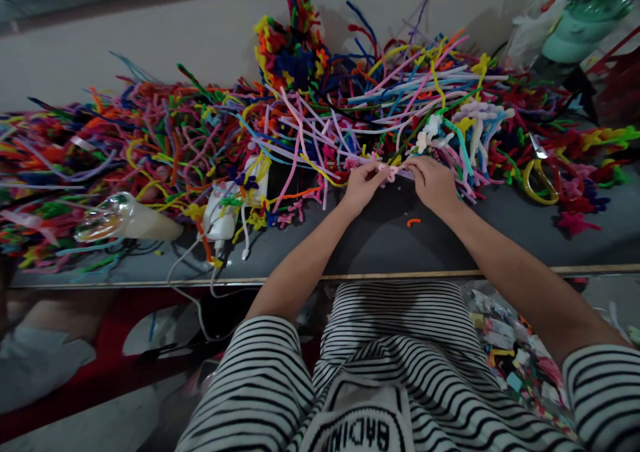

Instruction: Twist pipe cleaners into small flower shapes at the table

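Note:
Near the table's middle, my left hand (363, 185) pinches a small pink fuzzy piece (386, 172), bent into loops. My right hand (431, 180) is closed at the piece's right side, with the fingertips on a thin pink end. The two hands are a short gap apart, just in front of a heap of colourful pipe cleaners (300, 129). A short orange bit (413, 223) lies on the dark tabletop below my right hand.
Yellow-handled scissors (540, 180) lie at the right. A white power strip (221, 215) with cables and a plastic cup (145, 220) are at the left. A green container (575, 32) stands at the back right. Part of another person (45, 359) shows at the lower left.

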`<state>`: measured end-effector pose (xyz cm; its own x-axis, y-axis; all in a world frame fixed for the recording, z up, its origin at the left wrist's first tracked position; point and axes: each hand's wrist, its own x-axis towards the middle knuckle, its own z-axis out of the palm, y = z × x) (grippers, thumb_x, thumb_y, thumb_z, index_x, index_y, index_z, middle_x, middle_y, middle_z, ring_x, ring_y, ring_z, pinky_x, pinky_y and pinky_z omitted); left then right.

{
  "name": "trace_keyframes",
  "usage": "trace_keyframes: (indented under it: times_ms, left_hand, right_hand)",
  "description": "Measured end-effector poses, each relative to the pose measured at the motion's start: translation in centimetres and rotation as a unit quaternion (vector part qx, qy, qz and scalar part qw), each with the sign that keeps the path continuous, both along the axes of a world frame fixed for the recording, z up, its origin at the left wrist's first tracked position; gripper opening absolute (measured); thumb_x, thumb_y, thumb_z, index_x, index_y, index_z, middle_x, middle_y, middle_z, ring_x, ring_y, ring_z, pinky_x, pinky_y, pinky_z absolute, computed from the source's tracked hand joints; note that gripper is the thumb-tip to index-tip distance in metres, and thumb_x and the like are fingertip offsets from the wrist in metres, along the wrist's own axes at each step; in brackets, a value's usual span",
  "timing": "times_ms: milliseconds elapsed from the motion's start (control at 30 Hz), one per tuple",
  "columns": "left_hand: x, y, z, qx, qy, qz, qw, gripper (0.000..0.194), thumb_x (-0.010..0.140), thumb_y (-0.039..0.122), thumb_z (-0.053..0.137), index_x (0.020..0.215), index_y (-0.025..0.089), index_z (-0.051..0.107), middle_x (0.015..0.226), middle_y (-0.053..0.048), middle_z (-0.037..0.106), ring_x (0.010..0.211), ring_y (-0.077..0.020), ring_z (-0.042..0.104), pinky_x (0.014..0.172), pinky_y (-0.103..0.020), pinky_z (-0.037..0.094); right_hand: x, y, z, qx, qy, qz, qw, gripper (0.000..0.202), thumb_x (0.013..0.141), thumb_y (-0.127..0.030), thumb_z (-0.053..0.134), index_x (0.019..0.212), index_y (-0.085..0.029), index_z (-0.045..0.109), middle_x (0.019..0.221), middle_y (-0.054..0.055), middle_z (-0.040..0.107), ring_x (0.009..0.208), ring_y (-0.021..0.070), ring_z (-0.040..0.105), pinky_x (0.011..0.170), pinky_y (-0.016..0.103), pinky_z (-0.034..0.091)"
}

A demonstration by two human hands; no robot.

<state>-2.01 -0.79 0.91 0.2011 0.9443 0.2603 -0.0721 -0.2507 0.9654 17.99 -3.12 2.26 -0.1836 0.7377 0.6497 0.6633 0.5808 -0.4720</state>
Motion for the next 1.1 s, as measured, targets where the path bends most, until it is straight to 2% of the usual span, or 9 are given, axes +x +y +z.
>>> trace_keyframes:
  times_ms: [100, 200, 300, 400, 567, 733, 833, 933, 1100]
  left_hand:
    - [0.1, -1.0, 1.1, 0.015, -0.006, -0.086, 0.996, 0.044, 0.082, 0.060, 0.081, 0.093, 0.018, 0.076, 0.084, -0.003, 0.075, 0.073, -0.0101, 0.065, 0.074, -0.025, 0.054]
    - [0.0, -1.5, 1.6, 0.003, -0.014, -0.148, 0.989, 0.042, 0.081, 0.054, 0.085, 0.096, 0.017, 0.071, 0.089, -0.003, 0.075, 0.081, -0.0117, 0.070, 0.084, -0.028, 0.056]
    - [-0.1, -1.5, 1.6, -0.028, -0.008, -0.192, 0.981, 0.046, 0.077, 0.051, 0.089, 0.100, 0.017, 0.067, 0.086, -0.002, 0.073, 0.079, -0.0130, 0.072, 0.085, -0.030, 0.059]
    - [0.0, -1.5, 1.6, -0.035, 0.009, -0.225, 0.974, 0.047, 0.076, 0.052, 0.089, 0.100, 0.017, 0.068, 0.085, -0.004, 0.074, 0.077, -0.0142, 0.073, 0.083, -0.031, 0.061]
    - [0.1, -1.7, 1.9, 0.016, 0.023, -0.176, 0.984, 0.042, 0.075, 0.050, 0.091, 0.098, 0.019, 0.076, 0.088, -0.004, 0.076, 0.085, -0.0165, 0.075, 0.085, -0.030, 0.061]
    - [0.0, -1.9, 1.8, 0.061, 0.052, -0.125, 0.989, 0.041, 0.077, 0.052, 0.088, 0.101, 0.019, 0.082, 0.093, -0.005, 0.080, 0.089, -0.0176, 0.076, 0.085, -0.030, 0.060]
    - [0.1, -1.9, 1.5, 0.060, 0.030, -0.091, 0.994, 0.038, 0.076, 0.048, 0.089, 0.095, 0.017, 0.080, 0.087, -0.005, 0.080, 0.080, -0.0163, 0.076, 0.078, -0.029, 0.061]
    - [0.2, -1.6, 1.2, 0.035, 0.015, -0.058, 0.998, 0.039, 0.074, 0.042, 0.092, 0.097, 0.015, 0.075, 0.086, -0.005, 0.079, 0.078, -0.0158, 0.077, 0.077, -0.028, 0.062]
    - [0.0, -1.3, 1.1, 0.033, 0.031, 0.002, 0.999, 0.040, 0.075, 0.039, 0.090, 0.104, 0.015, 0.076, 0.088, -0.006, 0.080, 0.083, -0.0172, 0.078, 0.080, -0.029, 0.063]
  right_hand:
    - [0.1, -0.2, 0.2, 0.074, -0.003, -0.028, 0.997, 0.031, 0.109, -0.027, 0.043, 0.107, -0.022, 0.073, 0.106, 0.010, 0.079, 0.105, 0.0244, 0.075, 0.095, 0.039, 0.058]
    - [0.2, -0.2, 0.1, 0.099, 0.015, -0.026, 0.995, 0.033, 0.110, -0.037, 0.043, 0.108, -0.022, 0.072, 0.104, 0.010, 0.078, 0.103, 0.0244, 0.075, 0.095, 0.039, 0.059]
    - [0.3, -0.5, 0.2, 0.071, 0.043, -0.017, 0.996, 0.040, 0.108, -0.052, 0.045, 0.107, -0.023, 0.072, 0.102, 0.010, 0.077, 0.096, 0.0257, 0.074, 0.090, 0.041, 0.059]
    - [0.0, -1.1, 0.6, -0.006, 0.072, -0.001, 0.997, 0.046, 0.103, -0.062, 0.049, 0.099, -0.024, 0.073, 0.093, 0.010, 0.076, 0.082, 0.0247, 0.071, 0.082, 0.040, 0.057]
    - [-0.4, -1.4, 0.8, -0.085, 0.096, 0.041, 0.991, 0.043, 0.102, -0.058, 0.050, 0.090, -0.024, 0.073, 0.084, 0.009, 0.074, 0.076, 0.0242, 0.067, 0.078, 0.039, 0.052]
    - [-0.7, -0.8, 0.1, -0.110, 0.080, 0.098, 0.986, 0.019, 0.093, -0.031, 0.055, 0.098, -0.023, 0.071, 0.093, 0.008, 0.075, 0.084, 0.0245, 0.067, 0.081, 0.038, 0.052]
    - [-0.9, -0.6, -0.2, -0.122, 0.055, 0.130, 0.983, 0.019, 0.085, -0.018, 0.053, 0.097, -0.022, 0.067, 0.092, 0.007, 0.073, 0.085, 0.0240, 0.066, 0.080, 0.037, 0.052]
    - [-1.0, -0.5, -0.3, -0.115, 0.045, 0.137, 0.983, 0.020, 0.084, -0.013, 0.047, 0.093, -0.022, 0.062, 0.088, 0.006, 0.070, 0.082, 0.0233, 0.064, 0.077, 0.036, 0.050]
    - [-0.9, -0.4, -0.4, -0.127, 0.027, 0.121, 0.984, 0.017, 0.090, -0.013, 0.044, 0.092, -0.024, 0.058, 0.084, 0.007, 0.068, 0.082, 0.0245, 0.063, 0.077, 0.037, 0.048]
